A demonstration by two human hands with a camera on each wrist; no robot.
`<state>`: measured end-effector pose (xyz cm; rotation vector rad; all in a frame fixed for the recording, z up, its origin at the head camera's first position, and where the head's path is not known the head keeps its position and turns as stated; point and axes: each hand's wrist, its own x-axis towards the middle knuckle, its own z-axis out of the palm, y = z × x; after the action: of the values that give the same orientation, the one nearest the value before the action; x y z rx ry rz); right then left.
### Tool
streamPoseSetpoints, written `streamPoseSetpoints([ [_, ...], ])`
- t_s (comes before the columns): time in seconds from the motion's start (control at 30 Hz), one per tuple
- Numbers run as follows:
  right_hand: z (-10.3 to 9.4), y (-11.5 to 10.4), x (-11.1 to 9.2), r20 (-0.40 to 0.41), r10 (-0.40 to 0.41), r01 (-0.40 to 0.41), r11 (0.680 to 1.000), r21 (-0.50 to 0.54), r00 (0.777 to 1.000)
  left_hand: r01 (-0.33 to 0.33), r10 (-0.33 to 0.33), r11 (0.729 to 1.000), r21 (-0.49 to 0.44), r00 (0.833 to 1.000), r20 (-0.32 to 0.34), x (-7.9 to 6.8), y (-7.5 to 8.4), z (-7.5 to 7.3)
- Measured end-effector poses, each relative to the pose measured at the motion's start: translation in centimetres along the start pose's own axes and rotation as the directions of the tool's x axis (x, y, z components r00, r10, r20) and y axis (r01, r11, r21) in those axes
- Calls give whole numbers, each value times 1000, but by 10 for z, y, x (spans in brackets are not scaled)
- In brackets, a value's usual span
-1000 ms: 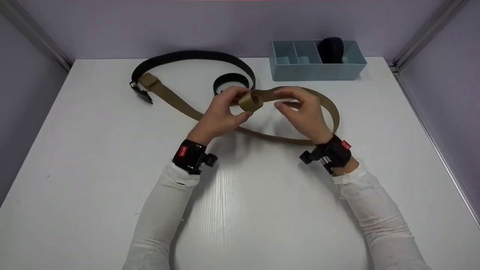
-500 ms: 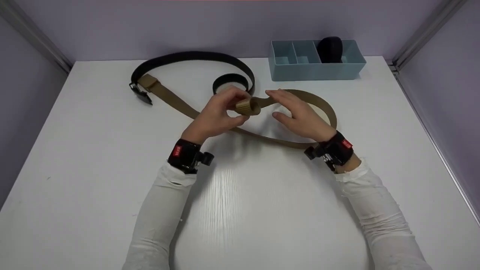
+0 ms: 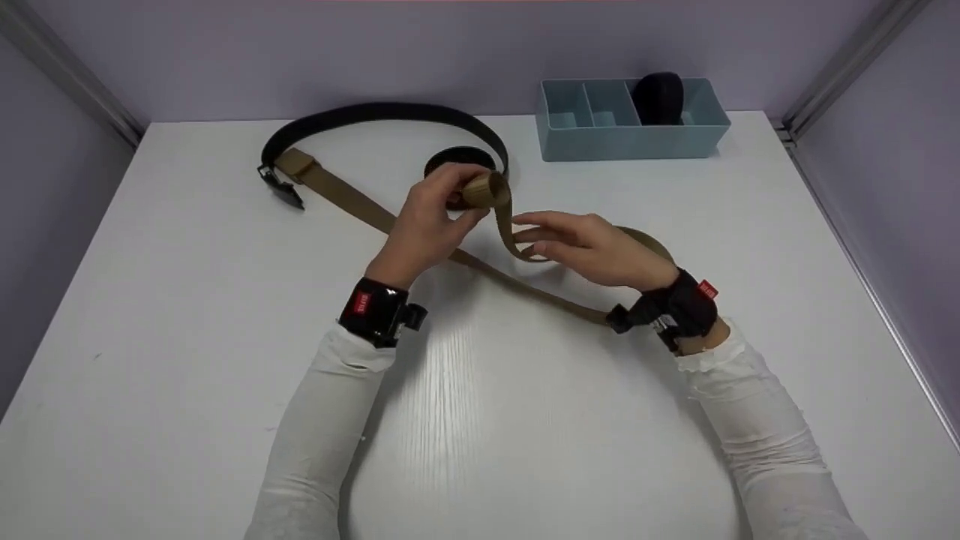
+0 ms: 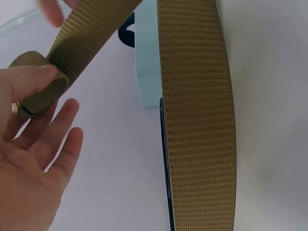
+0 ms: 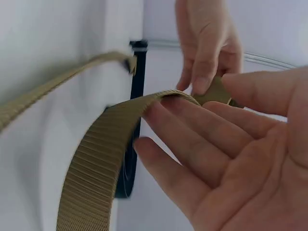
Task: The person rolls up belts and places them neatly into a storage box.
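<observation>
White worktop [image 3: 555, 435] spans the head view, the tan belt [image 3: 350, 199] looping over it from upper left to right of centre and back, the black belt [image 3: 390, 111] arching across upper left, the blue tray [image 3: 622, 144] at upper right. Near centre, the left hand's [image 3: 424, 221] grip is clamped on the tan belt's roll [image 3: 478, 192]; the right hand's [image 3: 600, 249] grip, just right, is apart, extended fingertips touching the tan belt. Smaller things: a black object [image 3: 658, 99] in the tray's right part, a buckle [image 3: 283, 190] at upper left.
</observation>
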<state>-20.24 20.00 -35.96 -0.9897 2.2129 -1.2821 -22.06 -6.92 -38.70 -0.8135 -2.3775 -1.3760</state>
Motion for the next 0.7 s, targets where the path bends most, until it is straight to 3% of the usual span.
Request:
streamPoseSetpoints([
  [0.1, 3, -3, 0, 80, 30, -40, 991, 131, 996, 3, 2, 998, -68, 998, 65, 0, 1, 3],
  [0.17, 4, -4, 0, 108, 29, -44, 990, 136, 994, 17, -4, 993, -116, 993, 116, 0, 2, 4],
  [0.27, 7, -2, 2, 101, -31, 26, 998, 52, 994, 72, -26, 975, -208, 976, 214, -1, 5, 7],
  [0.37, 7, 3, 5, -4, -158, 156, 977, -147, 987, 157, -71, 949, -273, 951, 301, -1, 7, 10],
  [0.43, 8, 7, 7, -106, -237, 203, 944, -261, 966, 211, -98, 925, -317, 936, 337, -1, 7, 12],
  [0.53, 7, 15, 11, -225, -331, 231, 897, -376, 917, 241, -108, 903, -355, 928, 356, -2, 5, 16],
  [0.6, 6, 20, 13, -257, -375, 250, 876, -412, 891, 249, -110, 896, -367, 926, 360, -2, 5, 18],
  [0.7, 5, 28, 15, -239, -426, 286, 842, -457, 872, 245, -121, 909, -338, 929, 349, -3, 4, 21],
])
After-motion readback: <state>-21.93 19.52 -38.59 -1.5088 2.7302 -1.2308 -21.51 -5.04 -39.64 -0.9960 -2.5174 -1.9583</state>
